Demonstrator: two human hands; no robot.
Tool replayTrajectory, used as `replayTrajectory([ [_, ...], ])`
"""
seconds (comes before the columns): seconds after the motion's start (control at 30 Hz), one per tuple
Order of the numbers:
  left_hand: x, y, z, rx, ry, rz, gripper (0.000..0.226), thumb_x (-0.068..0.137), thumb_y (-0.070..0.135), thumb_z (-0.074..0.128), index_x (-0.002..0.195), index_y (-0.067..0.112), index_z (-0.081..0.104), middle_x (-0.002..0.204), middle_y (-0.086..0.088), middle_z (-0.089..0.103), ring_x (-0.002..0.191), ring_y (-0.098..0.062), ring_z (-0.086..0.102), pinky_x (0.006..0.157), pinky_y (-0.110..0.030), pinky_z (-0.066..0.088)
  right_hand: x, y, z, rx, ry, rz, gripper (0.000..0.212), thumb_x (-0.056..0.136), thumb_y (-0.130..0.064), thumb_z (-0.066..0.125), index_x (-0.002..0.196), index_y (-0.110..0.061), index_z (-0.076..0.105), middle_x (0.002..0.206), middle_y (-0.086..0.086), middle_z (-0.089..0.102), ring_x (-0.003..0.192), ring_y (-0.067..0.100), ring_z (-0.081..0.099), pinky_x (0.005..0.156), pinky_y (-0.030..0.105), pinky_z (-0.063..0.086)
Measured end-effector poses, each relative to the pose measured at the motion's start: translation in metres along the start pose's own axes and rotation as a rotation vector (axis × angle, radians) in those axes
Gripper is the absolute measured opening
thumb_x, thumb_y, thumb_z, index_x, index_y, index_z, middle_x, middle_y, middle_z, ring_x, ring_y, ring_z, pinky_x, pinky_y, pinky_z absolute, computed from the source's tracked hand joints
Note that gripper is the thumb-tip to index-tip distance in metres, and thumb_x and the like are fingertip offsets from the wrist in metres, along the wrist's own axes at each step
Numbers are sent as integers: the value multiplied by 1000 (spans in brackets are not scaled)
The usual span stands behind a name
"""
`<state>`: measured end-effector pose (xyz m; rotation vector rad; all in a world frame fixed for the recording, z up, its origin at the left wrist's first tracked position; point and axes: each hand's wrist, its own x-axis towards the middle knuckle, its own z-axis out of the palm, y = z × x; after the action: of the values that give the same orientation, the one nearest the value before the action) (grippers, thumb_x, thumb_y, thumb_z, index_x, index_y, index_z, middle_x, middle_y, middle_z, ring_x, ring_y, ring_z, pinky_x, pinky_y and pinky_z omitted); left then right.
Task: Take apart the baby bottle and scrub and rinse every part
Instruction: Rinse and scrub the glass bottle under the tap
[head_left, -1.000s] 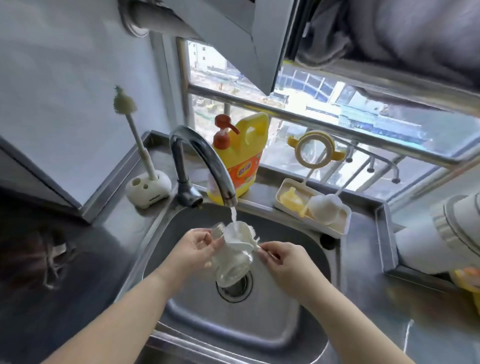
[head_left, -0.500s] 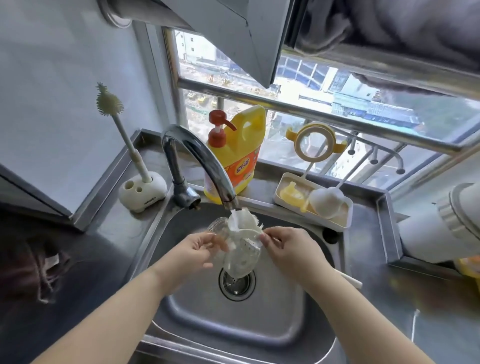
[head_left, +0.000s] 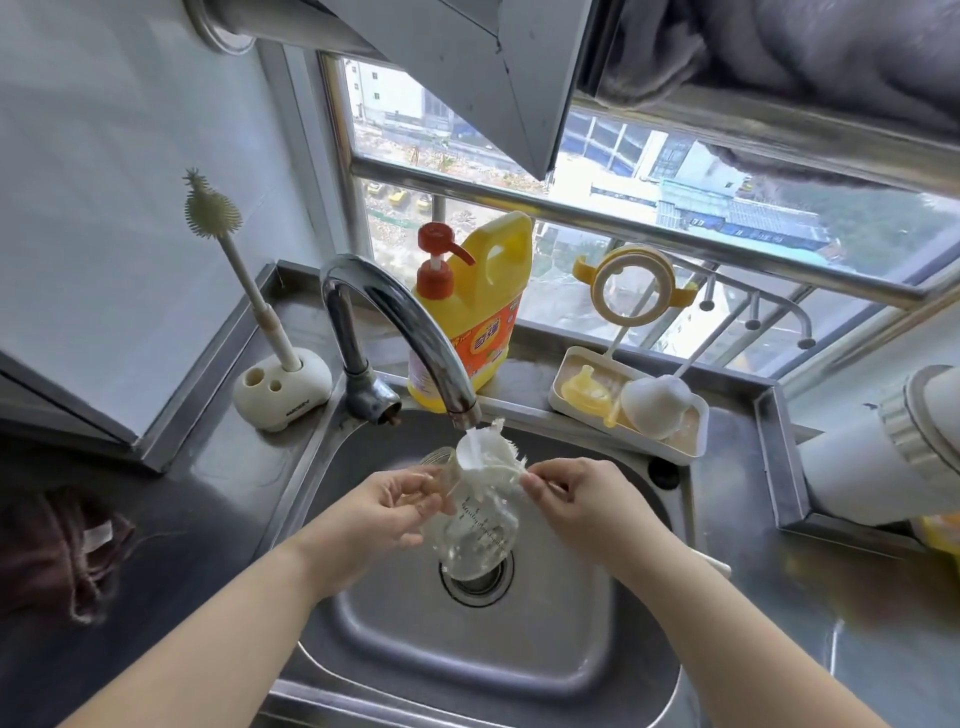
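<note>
We've got the clear glass baby bottle body w/ printed scale in our left hand, fingers curled round its upper part near the neck, while our right hand pinches the stem of the white bristly silicone bottle brush, thumb & fingertips pressed together on it. Brush head sits right at the bottle's mouth, under the thin stream from the curved chrome tap. The bottle's long axis is tilted, mouth up toward the spout, base down over the round drain of the steel sink. So the opening lies just left of our right-hand pinch; prob. next the brush goes down along that axis, right hand nearer. In the sink: only the bottle & brush, held above the basin floor. The white drying tray on the ledge holds a yellow silicone teat and a white dome cap; a yellow-handled collar ring stands on its peg.
</note>
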<state>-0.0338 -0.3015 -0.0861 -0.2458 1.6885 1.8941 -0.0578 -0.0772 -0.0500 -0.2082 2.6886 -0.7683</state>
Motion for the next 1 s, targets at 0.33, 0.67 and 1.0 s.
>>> replayTrajectory([
  [0.33, -1, 4, 12, -25, 57, 4, 22, 88, 22, 63, 93, 1, 65, 83, -4, 68, 76, -7, 64, 74, -27, 53, -3, -6, 3, 34, -46, -53, 23, 92, -42, 51, 94, -30, 71, 53, -18, 46, 54, -2, 43, 54, 22, 34],
  [0.67, 1, 2, 11, 81, 66, -49, 13, 96, 10, 49, 94, 11, 62, 100, 3, 69, 107, -11, 58, 98, -45, 43, -3, -3, 0, 13, 7, -15, 25, 93, -43, 48, 97, -31, 70, 65, -17, 54, 67, 4, 52, 60, 24, 39],
  [1.0, -2, 1, 19, 20, 28, 0, 19, 85, 23, 58, 96, 10, 67, 83, 7, 71, 84, -7, 64, 85, -32, 50, -5, 2, -7, -15, -20, -43, 25, 93, -42, 50, 96, -29, 70, 56, -16, 48, 57, 2, 44, 55, 24, 36],
])
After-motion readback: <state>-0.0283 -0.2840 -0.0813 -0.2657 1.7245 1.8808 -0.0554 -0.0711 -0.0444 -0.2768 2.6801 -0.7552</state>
